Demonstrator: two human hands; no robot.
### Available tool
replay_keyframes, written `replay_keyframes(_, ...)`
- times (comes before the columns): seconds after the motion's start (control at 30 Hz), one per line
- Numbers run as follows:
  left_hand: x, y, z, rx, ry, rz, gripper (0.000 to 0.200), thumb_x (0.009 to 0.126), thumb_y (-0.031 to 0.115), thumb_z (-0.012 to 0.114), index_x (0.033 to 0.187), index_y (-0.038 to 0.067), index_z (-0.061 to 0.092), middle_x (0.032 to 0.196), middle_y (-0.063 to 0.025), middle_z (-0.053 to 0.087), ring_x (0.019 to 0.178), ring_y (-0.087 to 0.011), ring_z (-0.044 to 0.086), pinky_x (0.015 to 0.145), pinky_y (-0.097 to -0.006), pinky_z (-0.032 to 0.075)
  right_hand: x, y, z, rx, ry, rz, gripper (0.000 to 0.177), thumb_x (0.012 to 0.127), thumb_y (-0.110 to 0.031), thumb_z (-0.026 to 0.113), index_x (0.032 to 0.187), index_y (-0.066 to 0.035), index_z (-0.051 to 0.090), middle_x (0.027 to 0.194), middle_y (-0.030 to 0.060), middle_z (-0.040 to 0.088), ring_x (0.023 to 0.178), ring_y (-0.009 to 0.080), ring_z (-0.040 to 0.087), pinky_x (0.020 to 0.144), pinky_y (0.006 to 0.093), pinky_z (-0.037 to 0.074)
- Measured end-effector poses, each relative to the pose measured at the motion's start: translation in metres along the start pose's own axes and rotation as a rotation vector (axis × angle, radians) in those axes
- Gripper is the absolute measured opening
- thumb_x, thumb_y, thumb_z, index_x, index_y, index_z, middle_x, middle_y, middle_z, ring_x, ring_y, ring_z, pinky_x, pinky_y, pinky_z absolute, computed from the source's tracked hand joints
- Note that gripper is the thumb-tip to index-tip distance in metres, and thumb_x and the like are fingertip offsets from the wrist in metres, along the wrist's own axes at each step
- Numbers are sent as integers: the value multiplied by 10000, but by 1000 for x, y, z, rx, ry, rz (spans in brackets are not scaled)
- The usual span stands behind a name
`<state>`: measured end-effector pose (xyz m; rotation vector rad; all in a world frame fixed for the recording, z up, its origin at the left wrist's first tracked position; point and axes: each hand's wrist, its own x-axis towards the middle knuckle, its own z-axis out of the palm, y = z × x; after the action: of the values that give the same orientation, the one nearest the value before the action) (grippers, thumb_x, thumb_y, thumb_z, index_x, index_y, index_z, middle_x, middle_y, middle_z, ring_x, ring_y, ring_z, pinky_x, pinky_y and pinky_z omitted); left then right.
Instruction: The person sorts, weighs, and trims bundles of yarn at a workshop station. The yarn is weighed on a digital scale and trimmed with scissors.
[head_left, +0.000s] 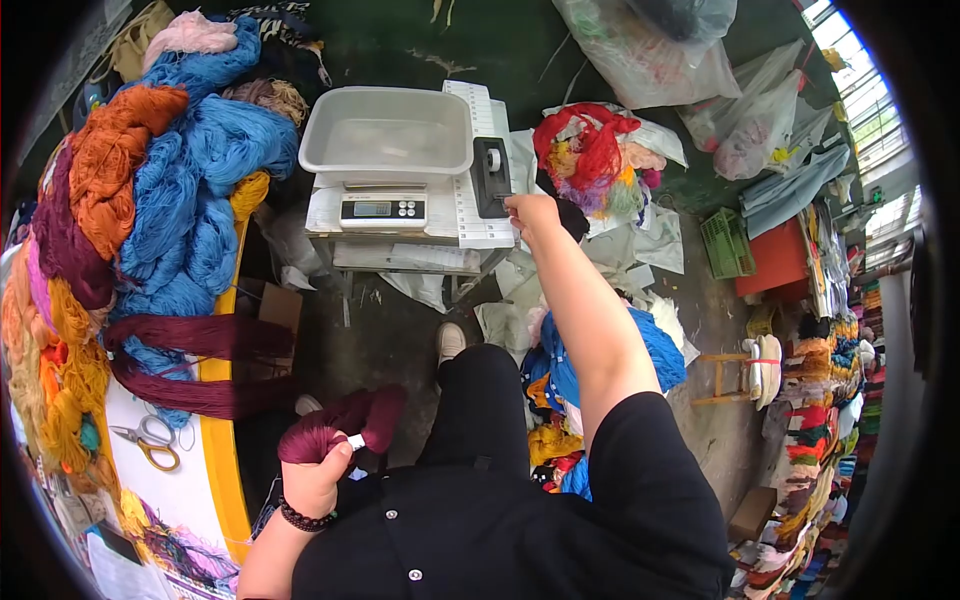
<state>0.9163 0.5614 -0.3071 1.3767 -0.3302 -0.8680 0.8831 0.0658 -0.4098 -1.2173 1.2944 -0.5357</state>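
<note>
From my end, the left hand [318,482] sits at the lower left of the frame, fingers wrapped tight around a maroon skein [345,420] held in front of the body, with a small white tag [356,441] showing at the thumb. The right hand [532,212] is stretched out to the centre of the frame, against the lower corner of a black label printer [491,175]. I cannot tell whether its fingers are pinching anything.

The printer stands just right of a digital scale [383,209]. A pale plastic tub [388,130] rests on the scale, and I see only its bare bottom inside. At the upper right, clear plastic bags [650,50] hold bundled cloth or yarn. A green crate [727,243] lies at the right, its contents too small to read.

Along the left, a yellow-edged table [225,440] carries a yarn heap [190,200] in blue, orange and maroon, and scissors [150,440].
</note>
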Motion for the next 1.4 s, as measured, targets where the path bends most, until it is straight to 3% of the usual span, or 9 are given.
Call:
replay_keyframes(0.63,-10,12,-2,-33,105,90,41,789,36,641,789,10,610,713,-1,559,625,-77,501,581,-231,406,-25,45,19,-17,221,122,102,729,-50,715,780,-34,629,747,80,600,609,186,559,476,308,417)
replay_keyframes(0.77,-17,25,-1,-97,116,61,107,815,130,680,835,44,619,653,24,527,533,-38,418,481,-188,298,-148,30,44,122,-340,-65,125,777,-124,707,878,-53,688,779,35,648,705,126,564,597,281,431)
replay_keyframes(0.87,-18,28,-4,-77,158,83,76,826,111,656,818,52,609,656,24,523,520,-37,400,471,-181,278,-290,1,53,167,-834,-207,174,817,-145,690,953,-37,703,1007,51,661,944,120,576,868,276,424)
replay_keyframes(0.9,-19,31,-5,-70,174,66,49,826,73,634,797,43,608,663,29,536,548,-42,434,504,-196,326,-317,1,51,111,-931,-408,153,831,-124,674,928,-9,700,1087,73,626,1000,138,563,912,287,416)
replay_keyframes(0.97,-23,35,-2,-88,225,55,41,828,29,620,788,33,617,692,27,569,602,-52,488,550,-212,384,-364,-5,47,122,-1080,-379,119,834,-59,655,934,-15,703,1194,69,553,1063,154,537,952,307,400)
replay_keyframes(1.1,-33,34,-1,-117,227,63,30,832,29,628,802,30,627,714,23,587,622,-50,505,566,-205,394,-390,13,53,84,-1083,-541,208,810,-44,685,1018,-60,691,1233,71,534,1154,166,473,987,312,363)
replay_keyframes(1.3,-46,36,2,-131,168,88,48,834,26,631,787,16,625,707,28,587,618,-45,503,568,-204,399,-395,24,56,134,-983,-402,181,802,-47,702,983,-43,687,1247,82,516,1133,164,492,974,324,388)
replay_keyframes(1.37,-48,36,2,-118,168,94,49,834,22,628,787,14,626,709,25,589,619,-47,507,568,-208,405,-395,25,54,78,-961,-466,240,797,-76,713,1031,-48,672,1219,91,545,1120,189,515,965,341,404)
replay_keyframes(1.4,-49,37,2,-103,169,98,50,835,18,626,786,12,627,710,23,592,621,-49,511,569,-212,412,-395,24,53,-71,-863,-715,275,785,-92,722,1051,-58,663,1190,94,568,1102,209,534,955,352,411)
